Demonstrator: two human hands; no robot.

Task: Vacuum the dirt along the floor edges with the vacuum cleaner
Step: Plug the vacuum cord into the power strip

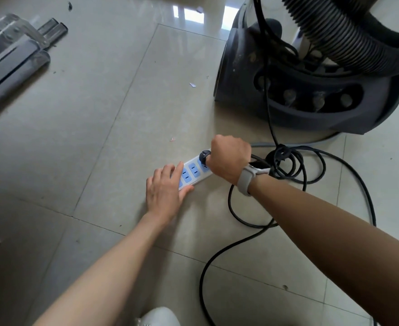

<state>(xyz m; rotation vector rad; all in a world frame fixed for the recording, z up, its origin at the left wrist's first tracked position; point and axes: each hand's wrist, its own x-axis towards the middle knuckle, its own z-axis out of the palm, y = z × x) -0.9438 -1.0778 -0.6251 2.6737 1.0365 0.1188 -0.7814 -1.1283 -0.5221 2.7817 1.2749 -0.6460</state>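
A dark canister vacuum cleaner [309, 97] stands on the tiled floor at the upper right, its ribbed hose [339, 29] curving over it. Its black cord [247, 241] loops across the floor to a black plug [204, 156]. My right hand [231, 158], a watch on its wrist, grips that plug at the far end of a white and blue power strip [193, 171]. My left hand [165, 194] lies flat with straight fingers on the strip's near end, holding it down.
Grey plastic-wrapped vacuum attachments [12, 55] lie at the upper left. Small bits of debris [192, 85] dot the tiles. A grey cable [294, 144] runs under the vacuum. A white shoe tip [158, 317] shows at the bottom edge.
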